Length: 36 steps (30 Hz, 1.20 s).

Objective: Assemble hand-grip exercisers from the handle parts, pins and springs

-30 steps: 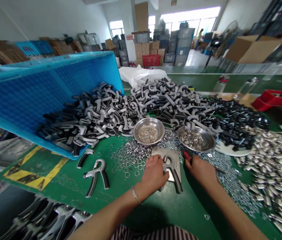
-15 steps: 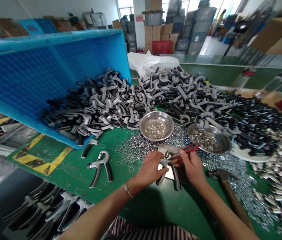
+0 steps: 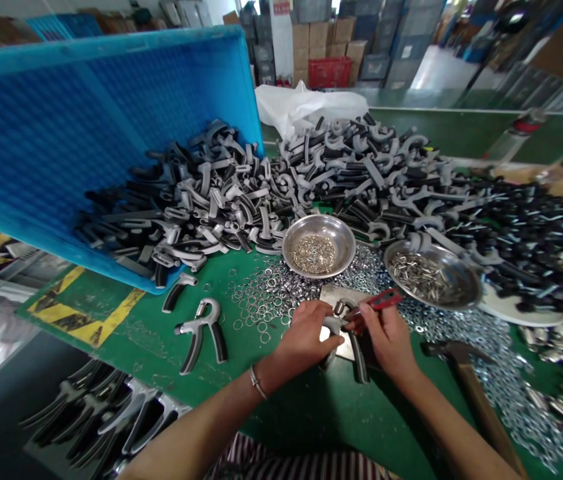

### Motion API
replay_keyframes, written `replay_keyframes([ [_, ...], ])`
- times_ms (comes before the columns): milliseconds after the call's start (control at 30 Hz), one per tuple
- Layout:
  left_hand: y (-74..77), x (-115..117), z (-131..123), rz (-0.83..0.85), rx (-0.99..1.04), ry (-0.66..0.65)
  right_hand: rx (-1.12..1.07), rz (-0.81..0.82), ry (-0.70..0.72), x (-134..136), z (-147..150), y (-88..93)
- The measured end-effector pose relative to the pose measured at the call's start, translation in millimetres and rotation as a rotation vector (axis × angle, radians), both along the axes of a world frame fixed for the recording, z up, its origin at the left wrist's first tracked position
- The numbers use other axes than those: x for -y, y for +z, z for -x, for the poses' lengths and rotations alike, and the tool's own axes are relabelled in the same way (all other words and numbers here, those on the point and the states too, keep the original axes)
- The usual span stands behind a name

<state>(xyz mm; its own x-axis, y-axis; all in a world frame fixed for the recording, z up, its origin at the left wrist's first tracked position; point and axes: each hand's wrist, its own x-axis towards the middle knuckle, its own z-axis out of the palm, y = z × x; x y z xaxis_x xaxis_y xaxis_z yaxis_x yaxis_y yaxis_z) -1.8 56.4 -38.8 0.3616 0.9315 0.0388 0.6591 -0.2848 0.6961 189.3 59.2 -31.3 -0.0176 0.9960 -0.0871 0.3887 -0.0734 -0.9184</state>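
Note:
My left hand (image 3: 306,337) grips a black-and-grey hand grip exerciser (image 3: 356,357), which rests on a steel plate (image 3: 334,295). Its coil spring end (image 3: 340,308) sits between my hands. My right hand (image 3: 387,340) holds a red-handled tool (image 3: 382,301), with the metal tip close to the spring and partly hidden by my fingers. Just left of my hands, an assembled grip exerciser (image 3: 202,335) lies on the green mat (image 3: 281,413), with a single handle (image 3: 177,292) beyond it.
A tipped blue crate (image 3: 86,120) spills grey-and-black handles (image 3: 201,200) across the bench. Steel bowls hold small rings (image 3: 318,245) and metal sleeves (image 3: 431,277). Loose rings, washers and sleeves surround them. A hammer (image 3: 471,387) lies right; finished exercisers (image 3: 101,413) sit lower left.
My right hand has moved left from the mat onto the exerciser, raising the red-handled tool to its spring end. The view has tilted downward, bringing the hammer into sight.

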Motion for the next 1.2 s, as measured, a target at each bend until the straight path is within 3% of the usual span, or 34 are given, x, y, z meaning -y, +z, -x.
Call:
replay_keyframes([
  [233, 4.9, 1.7, -1.0, 0.02, -0.032, -0.006, 0.458, -0.014, 0.109, -4.7, -24.3, 9.1],
  [333, 7.2, 0.6, -2.2, 0.041, -0.076, 0.012, 0.559, -0.024, 0.138, -12.1, -33.8, 12.9],
  [533, 5.2, 8.0, -3.0, 0.038, -0.109, 0.021, 0.735, 0.014, 0.218, -20.7, -55.5, 0.2],
  [633, 17.3, 2.3, 2.5, 0.007, -0.107, -0.048, 0.886, 0.07, 0.292, -27.3, -84.4, 4.2],
  [733, 41.0, -34.3, 15.2, -0.138, -0.18, -0.123, 0.929, 0.013, 0.34, -41.2, -96.8, 30.8],
  [800, 55.4, -74.2, 24.7, -0.244, -0.384, -0.081, 0.889, -0.16, 0.385, -56.7, -80.6, 53.5],
  [867, 62.3, -115.5, 31.4, -0.266, -0.646, -0.046, 0.909, -0.351, 0.473, -77.8, -45.6, 69.7],
  [967, 57.9, -158.5, 33.6, -0.231, -0.783, -0.082, 1.028, -0.429, 0.594, -115.6, 17.2, 71.5],
  [1067, 45.5, -169.8, 31.9, -0.255, -0.798, -0.109, 1.059, -0.404, 0.587, -146.6, 57.7, 53.4],
  [1200, 33.8, -161.5, 33.6, -0.317, -0.78, -0.071, 1.054, -0.355, 0.573, -161.6, 66.8, 30.6],
])
